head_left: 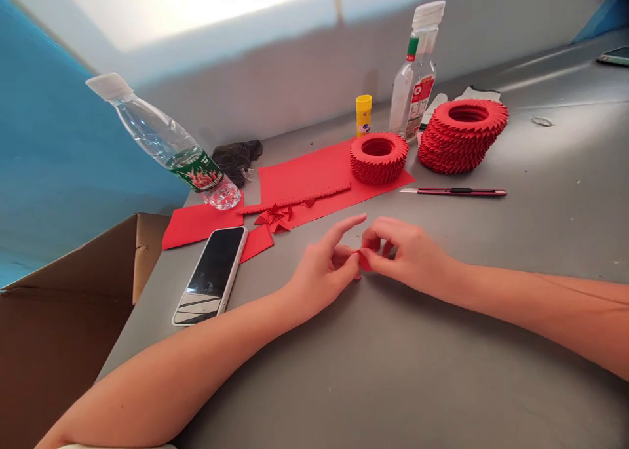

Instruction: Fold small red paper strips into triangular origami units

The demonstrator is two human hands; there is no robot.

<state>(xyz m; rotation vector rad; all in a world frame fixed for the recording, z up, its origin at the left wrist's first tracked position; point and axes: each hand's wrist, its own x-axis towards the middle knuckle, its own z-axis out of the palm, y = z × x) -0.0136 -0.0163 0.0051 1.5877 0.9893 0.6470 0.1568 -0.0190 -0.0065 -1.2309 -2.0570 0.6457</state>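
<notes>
My left hand [328, 265] and my right hand [407, 252] meet over the grey table [442, 344], both pinched on one small red paper piece [364, 260]. The left index finger sticks out; the other fingers are curled. Beyond the hands lie red paper sheets [314, 177], a strip of joined red folds [295, 200] and a few loose folded red triangles [278, 216]. Two red rings built of folded paper stand further back: a small ring [378, 157] on the sheet and a larger stacked ring [462, 134] to its right.
A smartphone [211, 275] lies at the left, near an open cardboard box [73, 305] off the table edge. A tilted water bottle [167, 144], a yellow glue stick [363, 115], a clear glue bottle [417, 75] and a craft knife [455, 191] sit around the paper.
</notes>
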